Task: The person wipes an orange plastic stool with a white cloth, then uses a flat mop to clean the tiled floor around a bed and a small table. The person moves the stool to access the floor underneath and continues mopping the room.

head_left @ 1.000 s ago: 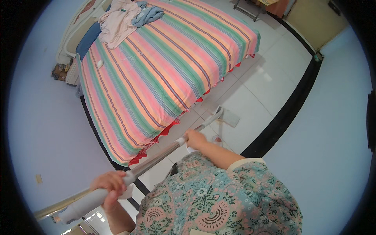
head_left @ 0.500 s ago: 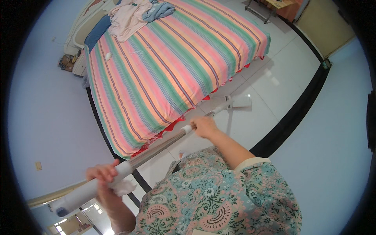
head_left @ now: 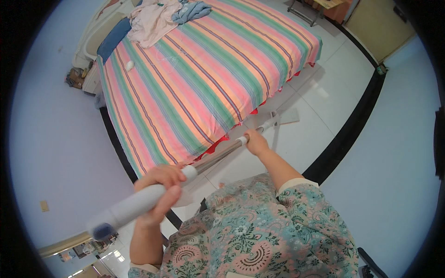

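A long flat mop (head_left: 218,158) slants across the view, with a thick white handle, a metal pole and a pale flat head (head_left: 289,116) on the floor beside the bed. My left hand (head_left: 160,190) is closed around the white handle, near where it meets the pole. Farther along, my right hand (head_left: 256,142) grips the metal pole just beyond a white collar (head_left: 241,140). The handle's rounded end (head_left: 103,230), with a dark blue patch, sticks out past my left hand at the lower left. Part of the mop head's joint looks see-through or blurred.
A bed (head_left: 204,83) with a striped cover and a red lower trim fills the upper middle. Crumpled clothes (head_left: 153,23) and a white rounded object (head_left: 130,66) lie on it. A bedside cabinet (head_left: 92,81) stands left. Walls with black skirting (head_left: 345,134) bound the tiled floor.
Both hands have moved the mop up and to the right, the left hand farther. The mop head has shifted slightly and now looks flatter and more edge-on.
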